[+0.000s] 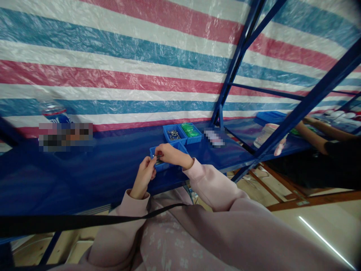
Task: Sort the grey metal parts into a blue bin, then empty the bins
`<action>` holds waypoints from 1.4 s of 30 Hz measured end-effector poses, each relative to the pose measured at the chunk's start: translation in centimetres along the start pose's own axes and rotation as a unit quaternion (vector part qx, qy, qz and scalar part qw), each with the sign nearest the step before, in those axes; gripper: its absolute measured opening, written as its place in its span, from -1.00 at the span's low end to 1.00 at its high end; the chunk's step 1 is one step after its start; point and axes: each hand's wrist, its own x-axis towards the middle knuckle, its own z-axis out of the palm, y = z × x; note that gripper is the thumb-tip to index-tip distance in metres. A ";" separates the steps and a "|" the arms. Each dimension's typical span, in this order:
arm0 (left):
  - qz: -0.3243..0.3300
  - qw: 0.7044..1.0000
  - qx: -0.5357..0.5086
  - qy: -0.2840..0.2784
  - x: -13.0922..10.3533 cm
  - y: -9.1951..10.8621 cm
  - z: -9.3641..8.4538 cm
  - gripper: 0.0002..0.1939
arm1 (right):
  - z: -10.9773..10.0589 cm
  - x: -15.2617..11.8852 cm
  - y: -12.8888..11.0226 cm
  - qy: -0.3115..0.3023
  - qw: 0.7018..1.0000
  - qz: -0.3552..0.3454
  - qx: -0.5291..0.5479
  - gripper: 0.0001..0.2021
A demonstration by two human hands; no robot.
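My left hand (145, 174) and my right hand (169, 153) meet over the near blue bin (182, 147), fingertips close together. Both hands are closed in a pinch. Something small and dark shows between the fingertips, too small to name. Behind them stands a second blue bin (166, 129) with many small metallic parts (173, 135) inside. Right beside it, a third blue bin (194, 140) holds bright green pieces (189, 130). My right hand covers much of the near bin, so its contents are mostly hidden.
A plastic bottle (56, 113) stands at the back left of the blue table (113, 158). Blue metal posts (235, 64) rise right of the bins. Farther right are a clear container (265, 135), a blue tray (270, 116) and another person's arms (313, 135). Striped sheeting hangs behind.
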 end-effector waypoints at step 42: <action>0.244 0.726 0.642 -0.033 0.1 3.1 0.2 -0.75 | -0.7 -4.8 5.8 0.215 0.922 0.284 -0.150 -0.67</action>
